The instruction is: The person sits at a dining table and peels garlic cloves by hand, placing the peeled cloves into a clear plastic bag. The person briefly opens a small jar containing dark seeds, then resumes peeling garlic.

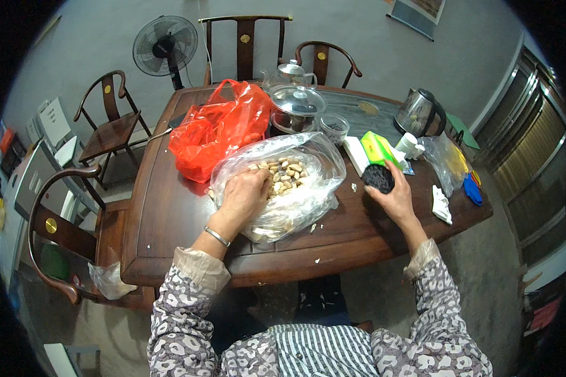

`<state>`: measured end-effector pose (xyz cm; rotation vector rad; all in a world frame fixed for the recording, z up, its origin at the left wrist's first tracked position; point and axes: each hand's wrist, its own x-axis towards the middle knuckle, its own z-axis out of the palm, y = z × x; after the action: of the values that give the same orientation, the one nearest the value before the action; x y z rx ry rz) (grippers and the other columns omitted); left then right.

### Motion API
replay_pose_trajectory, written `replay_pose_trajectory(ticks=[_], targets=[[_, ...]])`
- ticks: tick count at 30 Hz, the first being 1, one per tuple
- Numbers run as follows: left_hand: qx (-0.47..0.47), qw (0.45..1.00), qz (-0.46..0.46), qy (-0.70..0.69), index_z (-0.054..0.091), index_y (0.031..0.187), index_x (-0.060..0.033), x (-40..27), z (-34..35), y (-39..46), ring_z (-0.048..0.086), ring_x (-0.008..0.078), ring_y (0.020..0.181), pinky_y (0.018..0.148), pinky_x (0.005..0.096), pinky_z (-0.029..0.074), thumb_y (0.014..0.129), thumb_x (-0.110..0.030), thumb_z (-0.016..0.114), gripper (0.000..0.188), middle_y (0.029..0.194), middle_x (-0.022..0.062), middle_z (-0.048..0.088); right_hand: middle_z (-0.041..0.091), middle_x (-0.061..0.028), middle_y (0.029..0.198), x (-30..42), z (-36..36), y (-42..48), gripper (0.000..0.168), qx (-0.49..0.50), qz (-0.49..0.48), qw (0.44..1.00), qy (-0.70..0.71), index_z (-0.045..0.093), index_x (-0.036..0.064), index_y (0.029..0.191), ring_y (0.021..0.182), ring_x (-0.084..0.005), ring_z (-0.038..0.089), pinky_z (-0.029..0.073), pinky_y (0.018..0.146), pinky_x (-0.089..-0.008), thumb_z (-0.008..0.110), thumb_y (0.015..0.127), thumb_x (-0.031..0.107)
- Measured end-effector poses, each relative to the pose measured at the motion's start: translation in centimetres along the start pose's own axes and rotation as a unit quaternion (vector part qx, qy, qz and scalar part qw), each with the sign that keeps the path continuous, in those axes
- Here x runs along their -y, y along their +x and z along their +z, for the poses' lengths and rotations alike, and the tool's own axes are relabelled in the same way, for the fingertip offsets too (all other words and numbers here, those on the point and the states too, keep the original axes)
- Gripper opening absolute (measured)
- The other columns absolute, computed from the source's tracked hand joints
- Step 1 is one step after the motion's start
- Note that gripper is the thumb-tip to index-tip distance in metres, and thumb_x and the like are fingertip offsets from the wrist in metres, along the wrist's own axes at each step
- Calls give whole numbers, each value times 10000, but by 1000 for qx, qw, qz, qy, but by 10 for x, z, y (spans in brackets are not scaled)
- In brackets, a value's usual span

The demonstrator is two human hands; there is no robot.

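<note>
A clear plastic bag (302,219) lies wide at the mouth on the table. Pale nuts, possibly pistachios (287,176), show inside it. At the bag's left side is my left hand (246,188), its fingertips down at the nuts and hidden from view, so whether it grips any cannot be told. My right hand (396,193) holds a small round black object (378,178) above the table, thumb and fingers around its edge. Its top is dark and bumpy; whether it is a lid or a filled cup is unclear.
A red plastic bag (221,127), a glass pot (298,106), a glass jar (334,127) and a tissue pack (376,147) stand behind the clear bag. An electric kettle (415,113) is at the back right. Crumpled tissue (441,204) lies near the wooden table's (170,235) right edge.
</note>
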<state>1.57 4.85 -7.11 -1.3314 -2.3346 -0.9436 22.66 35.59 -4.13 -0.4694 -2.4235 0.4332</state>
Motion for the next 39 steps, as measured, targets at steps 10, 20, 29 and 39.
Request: replay_pose_trajectory(ticks=[10, 20, 29, 39], targets=[[-3, 1000, 0, -2, 677, 878, -30, 6, 8, 2, 658, 380, 886, 799, 467, 515, 873, -154, 648, 127, 871, 191, 694, 503, -223, 1419, 16, 28, 148, 886, 31, -148, 984, -99, 419, 61, 1457, 1304, -395, 495, 409, 1109, -447, 819, 703, 296], [-17, 1000, 19, 9, 655, 852, -22, 5, 6, -1, 650, 372, 860, 779, 466, 516, 881, -143, 635, 126, 842, 192, 683, 434, -208, 1475, 66, 33, 183, 888, 158, -183, 921, -305, 392, 84, 1483, 1348, -366, 447, 414, 1121, -428, 812, 701, 75], [-12, 999, 23, 21, 646, 842, -22, 4, 11, 2, 656, 378, 839, 773, 468, 519, 879, -131, 621, 118, 833, 191, 683, 502, -163, 1367, 56, 54, 195, 661, 159, -403, 769, -471, 431, 34, 1455, 1245, -295, 509, 434, 1073, -372, 638, 828, 0], [-20, 999, 25, 14, 651, 831, -21, 4, 9, 0, 659, 377, 829, 769, 467, 520, 873, -128, 628, 117, 822, 194, 683, 560, -111, 1318, 71, 53, 198, 639, 190, -447, 748, -453, 449, 76, 1459, 1213, -265, 541, 488, 1012, -342, 690, 869, 117]])
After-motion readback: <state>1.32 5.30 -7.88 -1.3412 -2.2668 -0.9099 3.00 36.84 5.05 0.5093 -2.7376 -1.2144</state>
